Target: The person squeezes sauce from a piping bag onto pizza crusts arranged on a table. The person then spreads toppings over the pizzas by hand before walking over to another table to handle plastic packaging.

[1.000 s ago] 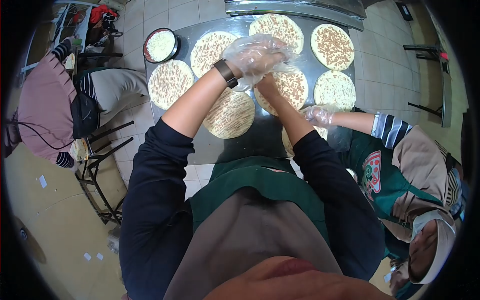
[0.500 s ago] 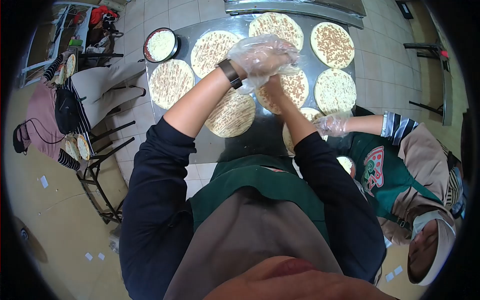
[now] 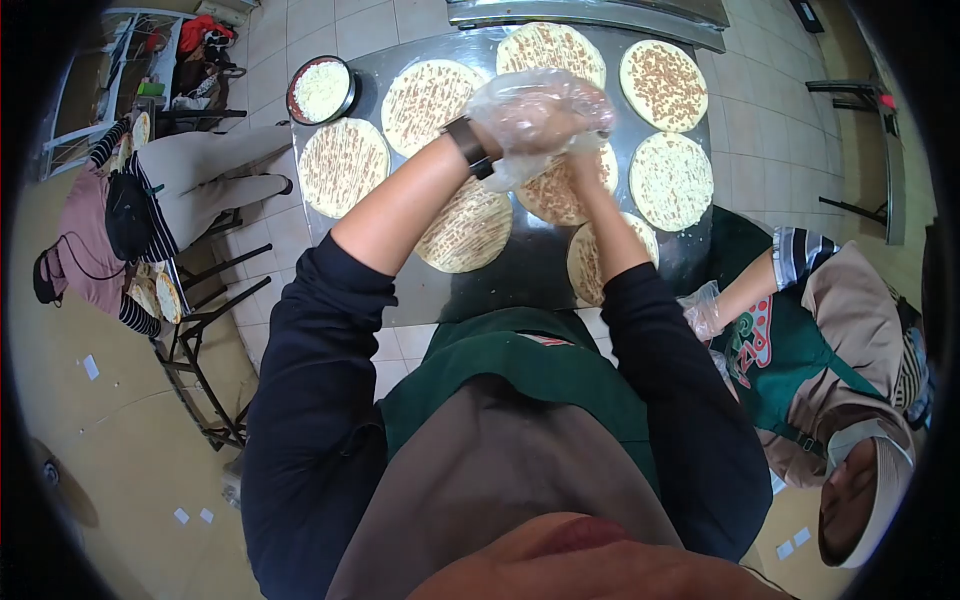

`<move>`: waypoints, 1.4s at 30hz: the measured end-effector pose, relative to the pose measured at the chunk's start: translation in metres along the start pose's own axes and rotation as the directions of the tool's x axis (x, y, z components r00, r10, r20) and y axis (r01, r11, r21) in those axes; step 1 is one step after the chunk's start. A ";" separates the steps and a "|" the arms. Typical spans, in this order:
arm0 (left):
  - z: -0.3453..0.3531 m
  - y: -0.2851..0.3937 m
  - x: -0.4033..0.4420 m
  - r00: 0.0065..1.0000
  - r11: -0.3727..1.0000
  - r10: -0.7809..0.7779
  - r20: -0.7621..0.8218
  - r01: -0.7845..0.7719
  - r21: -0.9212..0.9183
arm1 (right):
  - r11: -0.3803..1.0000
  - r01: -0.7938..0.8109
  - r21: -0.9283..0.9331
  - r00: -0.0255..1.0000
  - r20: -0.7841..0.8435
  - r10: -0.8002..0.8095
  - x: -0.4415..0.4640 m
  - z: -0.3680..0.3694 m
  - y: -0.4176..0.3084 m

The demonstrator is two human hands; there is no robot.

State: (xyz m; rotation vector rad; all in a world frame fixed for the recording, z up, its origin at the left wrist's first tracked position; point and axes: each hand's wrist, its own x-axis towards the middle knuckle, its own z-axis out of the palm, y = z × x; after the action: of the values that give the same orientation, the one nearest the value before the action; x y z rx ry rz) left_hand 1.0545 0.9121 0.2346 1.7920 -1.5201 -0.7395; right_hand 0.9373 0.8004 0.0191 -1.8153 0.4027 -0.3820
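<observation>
My left hand (image 3: 540,115), in a loose clear plastic glove with a dark watch at the wrist, is over the middle of the metal table (image 3: 480,300). Its fingers look curled in against my right hand (image 3: 587,165), which comes up beneath it. Most of my right hand's fingers are hidden behind the glove; its wrist is bare. Below both hands lies a round, brown-marked flatbread (image 3: 555,195), partly covered by them. Another flatbread (image 3: 463,230) shows under my left forearm, and one (image 3: 585,268) is partly behind my right forearm.
More flatbreads lie around, including one with white bits (image 3: 671,182) at the right and one (image 3: 343,168) at the left. A dark bowl of white shreds (image 3: 322,92) stands at the far left corner. A co-worker's gloved hand (image 3: 702,310) is beside the table at right.
My two hands have shifted slightly right, still together. The co-worker's gloved hand has drawn back from the near flatbread toward their apron.
</observation>
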 end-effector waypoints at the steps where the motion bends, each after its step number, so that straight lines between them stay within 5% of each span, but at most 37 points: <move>1: 0.004 0.000 0.006 1.000 1.000 -0.001 -0.001 0.001 -0.003 | 0.874 -0.429 0.228 0.875 -0.137 0.465 0.007 -0.027 -0.030; 2: 0.007 0.000 0.013 0.999 0.998 -0.021 -0.036 0.019 -0.054 | 0.849 -0.384 0.364 0.860 -0.194 0.472 0.019 -0.046 -0.099; 4: 0.007 0.006 0.014 0.997 0.994 -0.042 -0.070 0.034 -0.106 | 0.841 -0.340 0.421 0.872 -0.195 0.450 0.023 -0.047 -0.060; 6: -0.002 0.021 0.007 0.985 0.967 -0.171 -0.009 0.166 -0.192 | 0.909 -0.412 0.056 0.888 -0.199 0.415 -0.002 -0.014 0.013; 8: -0.014 0.029 -0.001 0.981 0.940 -0.184 0.062 0.194 -0.281 | 0.950 -0.098 -0.296 0.990 -0.131 0.062 -0.042 0.044 0.031; 9: -0.020 0.034 -0.005 0.980 0.965 -0.188 0.070 0.198 -0.173 | 0.951 -0.100 -0.294 0.989 -0.135 0.062 -0.047 0.048 0.013; 11: -0.020 0.039 -0.006 0.984 0.977 -0.162 0.070 0.170 -0.132 | 0.763 -0.361 -0.537 0.878 0.081 0.472 -0.043 0.044 -0.031; 13: 0.003 0.030 0.002 0.991 0.974 -0.132 -0.014 0.127 -0.189 | 0.998 -0.058 0.012 0.989 -0.137 0.059 -0.024 0.009 0.023; 14: 0.011 0.025 0.006 0.989 0.966 -0.108 -0.101 0.081 -0.247 | 0.893 -0.385 0.234 0.885 -0.183 0.429 -0.012 -0.028 -0.064; 15: 0.009 0.022 0.011 0.993 0.999 0.011 -0.114 -0.015 -0.035 | 0.904 -0.296 0.308 0.897 -0.237 0.374 -0.002 -0.048 -0.097; 18: 0.016 0.024 0.013 0.990 0.987 -0.019 -0.139 -0.004 -0.160 | 0.862 -0.312 0.399 0.878 -0.227 0.422 -0.001 -0.053 -0.097; 20: 0.000 0.038 0.004 0.993 0.985 -0.038 -0.108 0.019 -0.170 | 0.952 -0.247 0.178 0.958 -0.105 0.268 -0.025 -0.009 -0.028; 21: -0.006 0.044 -0.001 0.995 0.983 -0.061 -0.074 0.047 -0.178 | 0.983 -0.069 -0.167 0.994 -0.092 0.054 -0.041 0.012 -0.042; 22: -0.007 0.045 -0.003 0.996 0.983 -0.061 -0.070 0.048 -0.178 | 0.867 0.121 -0.484 0.990 -0.006 -0.141 -0.058 0.028 -0.056; 23: -0.009 0.045 -0.004 0.984 0.962 -0.178 -0.016 0.171 -0.211 | 0.868 0.120 -0.482 0.990 -0.008 -0.141 -0.057 0.026 -0.054; 25: -0.011 0.044 -0.003 0.954 0.924 -0.295 0.044 0.297 -0.241 | 0.973 -0.222 0.064 0.972 -0.067 0.226 -0.047 0.017 -0.056; 26: -0.009 0.043 0.002 0.965 0.942 -0.259 0.037 0.261 -0.211 | 0.944 -0.227 0.239 0.945 -0.181 0.273 -0.030 0.000 -0.059; 30: -0.014 0.048 0.015 0.972 0.959 -0.227 0.058 0.233 -0.160 | 0.851 -0.452 0.268 0.839 -0.195 0.508 0.002 -0.062 -0.080; 32: -0.013 0.043 0.016 0.987 0.980 -0.159 -0.011 0.156 -0.126 | 0.962 -0.258 0.086 0.929 -0.251 0.271 -0.006 -0.035 -0.052; 33: -0.015 0.043 0.012 0.991 0.962 -0.137 0.000 0.133 -0.238 | 0.990 0.051 -0.130 0.979 -0.189 -0.075 -0.024 -0.010 -0.019; 34: -0.019 0.044 0.007 0.991 0.962 -0.137 0.005 0.134 -0.237 | 0.879 0.362 -0.310 0.915 -0.060 -0.398 -0.037 0.014 0.004; 36: -0.026 0.049 0.002 0.980 0.969 -0.194 -0.053 0.183 -0.164 | 0.946 0.119 -0.302 0.991 -0.024 -0.132 -0.067 0.049 -0.024; 37: -0.023 0.043 0.004 0.980 0.938 -0.197 0.000 0.189 -0.292 | 0.947 0.113 -0.302 0.992 -0.027 -0.127 -0.061 0.041 -0.034; 39: -0.016 0.030 0.010 0.998 0.981 -0.050 -0.035 0.042 -0.187 | 1.000 0.005 -0.009 0.993 -0.118 -0.006 -0.037 0.007 -0.053; 40: -0.012 0.028 0.014 0.993 0.991 0.104 -0.060 -0.108 -0.074 | 0.934 -0.213 0.289 0.915 -0.277 0.294 -0.018 -0.008 -0.055; 41: -0.012 0.031 0.018 0.993 0.991 0.104 -0.061 -0.109 -0.081 | 0.972 -0.236 0.018 0.955 -0.181 0.235 -0.004 -0.042 -0.041; 42: -0.013 0.040 0.024 0.997 0.988 -0.051 -0.054 0.042 -0.149 | 0.845 -0.376 0.381 0.861 -0.195 0.471 0.007 -0.057 -0.071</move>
State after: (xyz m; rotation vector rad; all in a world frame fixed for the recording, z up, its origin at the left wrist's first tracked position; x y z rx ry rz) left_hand 1.0441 0.8857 0.2740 1.7284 -1.3538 -0.7949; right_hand 0.9229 0.7674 0.1031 -1.2925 0.8751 -0.3673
